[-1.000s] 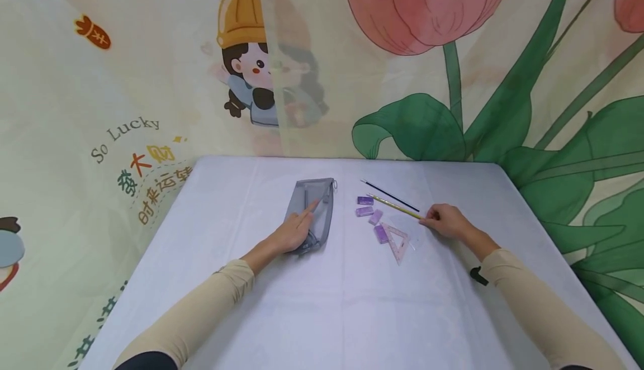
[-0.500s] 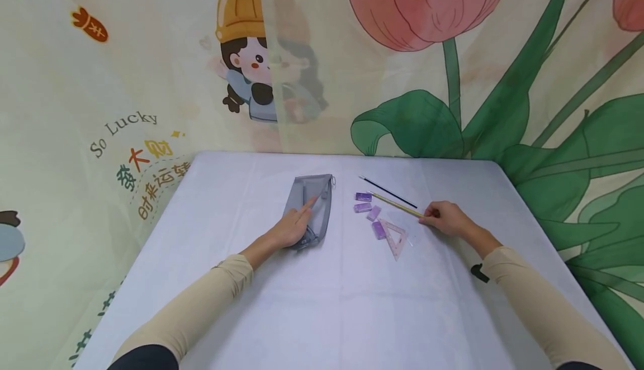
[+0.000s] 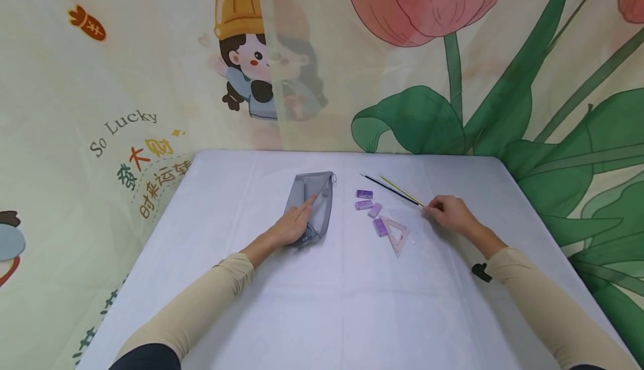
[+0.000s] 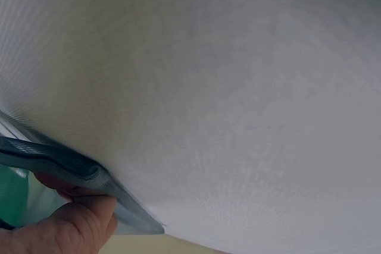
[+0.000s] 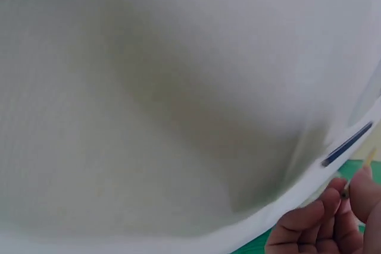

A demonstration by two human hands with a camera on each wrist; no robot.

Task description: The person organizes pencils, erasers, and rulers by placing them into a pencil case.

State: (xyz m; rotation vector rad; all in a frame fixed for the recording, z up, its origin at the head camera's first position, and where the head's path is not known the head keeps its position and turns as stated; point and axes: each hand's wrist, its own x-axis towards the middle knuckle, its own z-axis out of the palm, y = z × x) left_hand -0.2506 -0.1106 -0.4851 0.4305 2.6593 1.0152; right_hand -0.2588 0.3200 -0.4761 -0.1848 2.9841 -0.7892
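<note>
My left hand point(image 3: 293, 226) lies across a grey mesh pencil case point(image 3: 301, 188), its index finger stretched over the top. In the left wrist view the thumb point(image 4: 77, 224) and fingers grip the edge of the case. My right hand point(image 3: 451, 213) pinches the near end of a yellow pencil point(image 3: 399, 187) between thumb and fingers. Beside that pencil a black pencil point(image 3: 382, 185) lies on the table; in the head view the two cross near the fingertips. The right wrist view shows the pinched end and the dark pencil point(image 5: 348, 144) apart from the hand.
Several purple erasers, one of them a dark purple eraser point(image 3: 364, 194), lie between the case and the right hand. A pink triangular set square point(image 3: 396, 236) and a faint clear piece sit nearby. Behind the white table point(image 3: 302, 314) hangs a printed cloth point(image 3: 322, 129).
My right hand has moved slightly away, and the yellow pencil has swung from below the black one to above it, its far tip shifting right. My left hand stays on the case.
</note>
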